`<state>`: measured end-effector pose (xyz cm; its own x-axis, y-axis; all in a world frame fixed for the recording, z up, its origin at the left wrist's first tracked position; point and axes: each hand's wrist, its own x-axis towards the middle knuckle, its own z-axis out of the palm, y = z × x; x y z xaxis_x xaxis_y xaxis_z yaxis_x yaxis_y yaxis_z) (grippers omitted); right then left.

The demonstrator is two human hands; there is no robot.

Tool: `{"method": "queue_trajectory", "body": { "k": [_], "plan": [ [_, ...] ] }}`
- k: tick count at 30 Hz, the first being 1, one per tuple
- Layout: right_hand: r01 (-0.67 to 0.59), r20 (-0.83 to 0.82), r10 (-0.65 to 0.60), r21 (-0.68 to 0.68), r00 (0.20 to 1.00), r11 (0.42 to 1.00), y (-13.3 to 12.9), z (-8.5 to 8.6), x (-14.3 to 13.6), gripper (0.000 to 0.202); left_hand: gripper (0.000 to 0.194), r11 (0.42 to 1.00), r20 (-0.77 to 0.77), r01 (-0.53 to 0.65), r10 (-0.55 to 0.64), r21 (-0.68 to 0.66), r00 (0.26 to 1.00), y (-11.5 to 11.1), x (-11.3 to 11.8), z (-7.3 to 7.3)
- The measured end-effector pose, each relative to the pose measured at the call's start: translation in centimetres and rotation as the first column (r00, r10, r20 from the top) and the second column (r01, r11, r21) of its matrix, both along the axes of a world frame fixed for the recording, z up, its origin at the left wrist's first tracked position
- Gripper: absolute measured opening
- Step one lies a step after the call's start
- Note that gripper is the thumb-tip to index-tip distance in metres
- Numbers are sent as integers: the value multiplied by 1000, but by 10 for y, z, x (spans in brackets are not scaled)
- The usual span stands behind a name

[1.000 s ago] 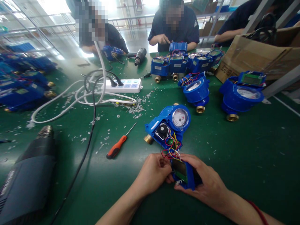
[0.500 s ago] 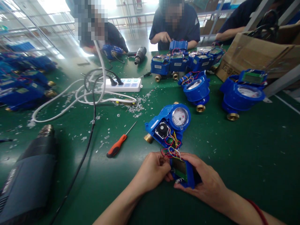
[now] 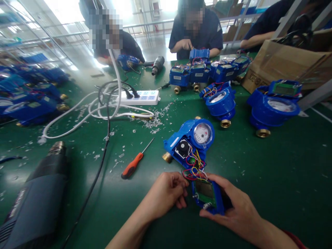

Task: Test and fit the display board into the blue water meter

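Note:
An opened blue water meter (image 3: 190,140) lies on the green table (image 3: 272,173), its dial facing up and a black round part exposed. Coloured wires (image 3: 195,169) run from it to a blue cover with a green circuit board (image 3: 207,197). My right hand (image 3: 234,207) grips that cover from the right side and below. My left hand (image 3: 166,193) sits just left of the cover with curled fingers, its fingertips close to the cover's left edge and the wires; whether it pinches a wire I cannot tell.
An orange-handled screwdriver (image 3: 133,165) lies left of my hands. A dark heat gun (image 3: 36,204) with its black cord (image 3: 97,173) fills the near left. Behind are a white power strip (image 3: 138,98), plastic scraps, more blue meters (image 3: 220,102), a cardboard box (image 3: 285,64) and seated people.
My left hand has drawn slightly away from the cover's edge. The cover now lies flatter in my right hand, showing more of the board. The view has shifted a little.

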<state>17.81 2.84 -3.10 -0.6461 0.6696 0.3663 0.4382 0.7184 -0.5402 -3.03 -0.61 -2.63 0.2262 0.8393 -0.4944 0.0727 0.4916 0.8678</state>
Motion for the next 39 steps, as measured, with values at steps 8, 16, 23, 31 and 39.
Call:
{"method": "queue_trajectory", "body": {
  "k": [8,16,23,31,39],
  "plan": [
    [17,-27,-25,-242,999,970,0,-3,8,64,30,986,-267,-79,116,145,957,-7,-14,10],
    [-79,-221,-89,-650,971,755,-7,-10,9,70,29,994,-17,82,-81,72,997,-9,0,7],
    [-90,-196,-36,-599,980,796,-5,-14,11,69,21,997,201,77,-75,-1,977,-11,13,-6],
    [-55,-127,-12,-509,992,859,-1,-10,13,73,22,1000,273,19,-16,-9,962,-11,16,-9],
    [-64,-100,9,-562,995,825,2,-7,15,69,24,1000,302,15,-9,-18,953,-9,16,-5]
  ]
}}
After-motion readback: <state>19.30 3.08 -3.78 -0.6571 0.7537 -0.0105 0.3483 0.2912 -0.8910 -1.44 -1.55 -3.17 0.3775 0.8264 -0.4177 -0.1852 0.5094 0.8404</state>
